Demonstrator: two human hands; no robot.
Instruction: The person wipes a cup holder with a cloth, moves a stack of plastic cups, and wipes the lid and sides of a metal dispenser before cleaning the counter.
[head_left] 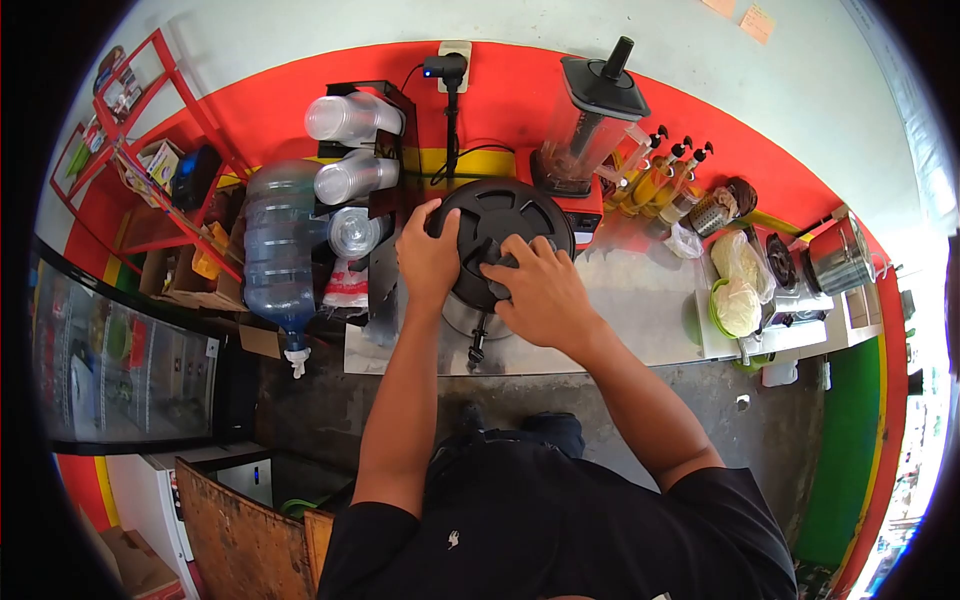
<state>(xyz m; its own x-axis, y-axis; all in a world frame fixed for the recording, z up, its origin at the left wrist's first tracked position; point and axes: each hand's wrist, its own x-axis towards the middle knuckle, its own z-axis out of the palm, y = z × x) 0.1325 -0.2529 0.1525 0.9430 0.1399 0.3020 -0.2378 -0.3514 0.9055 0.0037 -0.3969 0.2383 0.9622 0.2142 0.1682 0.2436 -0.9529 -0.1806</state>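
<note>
A round black lid (512, 205) with recessed segments tops a metal drink dispenser (463, 318), which has a black tap (477, 345) at its front. My left hand (430, 255) grips the lid's left edge, with the thumb on top and the fingertips partly hidden. Over the middle of the lid, my right hand (540, 290) is closed around a dark knob (500, 262), mostly covered by the fingers. The lid appears to rest flat on the dispenser.
A blender (600, 120) stands behind to the right, beside several pump bottles (655, 185). Plastic cups (355, 118) and a large water bottle (280, 240) are left. Bagged food (738, 300) and a steel pot (840, 255) occupy the steel counter's (630, 310) right end.
</note>
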